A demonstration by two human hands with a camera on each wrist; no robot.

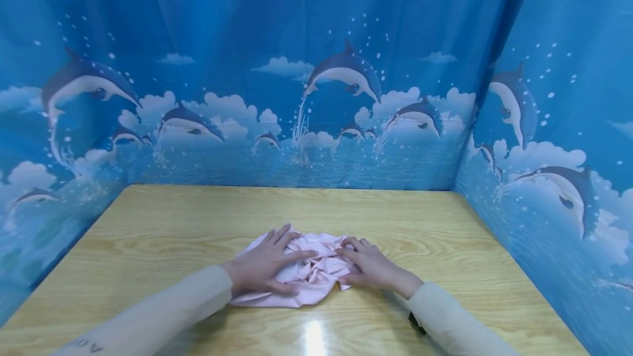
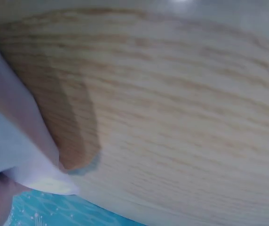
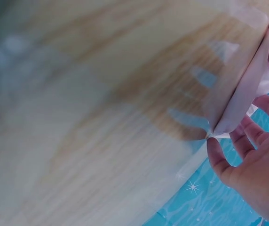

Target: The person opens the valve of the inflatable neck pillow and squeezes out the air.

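Note:
A crumpled pale pink cloth (image 1: 321, 271) lies in a loose heap on the wooden table, near its middle. On the left part of the heap rests my left hand (image 1: 259, 264), its fingers spread. My right hand (image 1: 373, 267) touches the right edge of the cloth, with its fingers apart and slightly bent. From the right wrist, several of that hand's fingers show against the cloth's edge, but the thumb's contact is unclear. In the left wrist view a fold of the cloth (image 2: 19, 136) appears at the left, and most of the left hand is out of sight.
The wood-grain table (image 1: 173, 224) runs back to a blue curtain (image 1: 237, 26) printed with dolphins and clouds. Another dolphin curtain (image 1: 559, 98) hangs along the right side. Bright light reflects off the tabletop in front of the cloth.

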